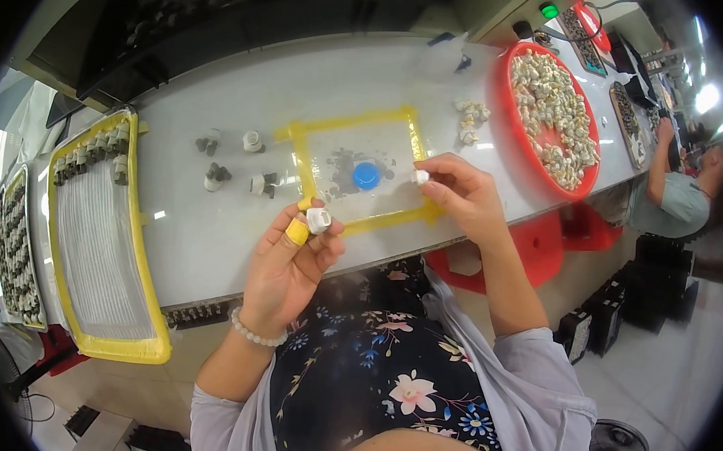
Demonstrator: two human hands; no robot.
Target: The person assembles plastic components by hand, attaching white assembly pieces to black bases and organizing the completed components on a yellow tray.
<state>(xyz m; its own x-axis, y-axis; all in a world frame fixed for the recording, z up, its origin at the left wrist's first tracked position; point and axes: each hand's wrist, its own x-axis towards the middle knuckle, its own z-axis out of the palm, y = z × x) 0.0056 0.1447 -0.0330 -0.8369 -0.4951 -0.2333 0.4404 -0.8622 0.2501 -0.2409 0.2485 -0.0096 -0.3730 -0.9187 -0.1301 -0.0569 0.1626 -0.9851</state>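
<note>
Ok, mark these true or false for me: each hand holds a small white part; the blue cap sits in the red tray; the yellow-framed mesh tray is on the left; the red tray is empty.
1. Left hand and right hand each hold a small white plastic part: true.
2. Round blue cap sits in the round red tray: false, it lies inside the yellow-taped square.
3. Yellow-framed mesh tray is on the left: true.
4. Red tray is empty: false, it holds pale parts.

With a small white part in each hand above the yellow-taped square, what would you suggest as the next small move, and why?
Probably bring the right hand leftward so its white part meets the white part in the left hand; both are pinched at the fingertips, apart, facing each other.
</note>
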